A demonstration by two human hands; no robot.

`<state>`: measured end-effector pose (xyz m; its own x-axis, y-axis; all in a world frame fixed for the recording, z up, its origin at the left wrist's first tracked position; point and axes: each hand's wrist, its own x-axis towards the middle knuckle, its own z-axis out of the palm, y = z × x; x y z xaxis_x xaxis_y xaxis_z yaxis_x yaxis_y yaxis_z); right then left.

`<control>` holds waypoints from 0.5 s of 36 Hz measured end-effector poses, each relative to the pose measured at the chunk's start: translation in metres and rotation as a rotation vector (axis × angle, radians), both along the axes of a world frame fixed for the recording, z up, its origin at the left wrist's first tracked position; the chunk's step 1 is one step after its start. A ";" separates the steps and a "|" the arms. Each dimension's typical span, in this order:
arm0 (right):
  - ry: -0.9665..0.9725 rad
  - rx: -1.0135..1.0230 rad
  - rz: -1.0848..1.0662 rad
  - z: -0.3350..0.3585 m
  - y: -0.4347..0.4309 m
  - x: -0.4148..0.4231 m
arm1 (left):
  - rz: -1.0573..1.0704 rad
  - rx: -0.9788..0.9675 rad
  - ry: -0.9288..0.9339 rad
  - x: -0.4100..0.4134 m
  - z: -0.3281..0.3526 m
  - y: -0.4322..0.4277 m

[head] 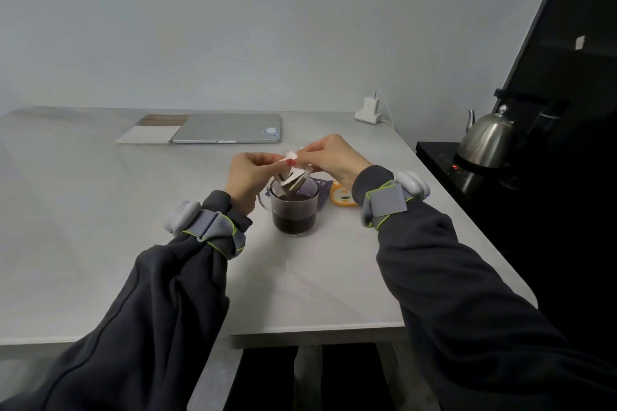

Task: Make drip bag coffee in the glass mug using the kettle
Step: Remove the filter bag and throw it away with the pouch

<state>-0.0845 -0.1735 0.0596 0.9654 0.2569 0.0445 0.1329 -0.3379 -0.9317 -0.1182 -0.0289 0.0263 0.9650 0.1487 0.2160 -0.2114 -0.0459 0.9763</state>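
Left hand (248, 173) pinched one paper flap of the drip bag (291, 173), right hand (329, 155) pinched the other, and the bag hung right over the glass mug (293, 210), its lower end at the mug's mouth. The mug stood on the bench (100, 227), dark coffee inside. Just behind the mug lay a purple wrapper (323, 192); the kettle (485, 140) sat well off to the mug's right, past the bench edge.

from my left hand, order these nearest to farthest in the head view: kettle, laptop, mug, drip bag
1. drip bag: pinched by the left hand, above the mug.
2. mug: just right of and below the hand.
3. laptop: closed, at the rear of the table.
4. kettle: far right, off the table on the black counter.
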 end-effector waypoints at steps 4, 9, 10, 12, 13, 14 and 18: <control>-0.025 -0.051 0.000 0.000 -0.001 -0.002 | 0.023 0.004 0.017 0.002 -0.003 0.001; -0.050 -0.074 -0.015 0.000 -0.001 -0.003 | 0.011 0.009 0.031 0.001 -0.002 -0.002; -0.056 -0.074 -0.012 0.000 -0.001 -0.003 | 0.011 0.010 0.032 0.000 -0.002 -0.002; -0.066 -0.090 -0.011 0.001 -0.001 -0.003 | 0.017 0.017 0.035 0.001 -0.002 -0.001; -0.070 -0.104 -0.014 0.002 0.000 -0.002 | 0.018 0.022 0.034 0.001 -0.002 -0.001; -0.074 -0.119 -0.020 0.001 0.001 -0.001 | 0.014 0.026 0.033 0.001 -0.002 0.000; -0.087 -0.146 -0.038 0.001 0.002 0.002 | -0.012 0.047 0.056 0.002 0.000 0.002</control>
<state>-0.0823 -0.1717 0.0606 0.9686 0.2305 0.0933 0.1956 -0.4748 -0.8581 -0.1163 -0.0273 0.0263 0.9774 0.1285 0.1678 -0.1571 -0.0895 0.9835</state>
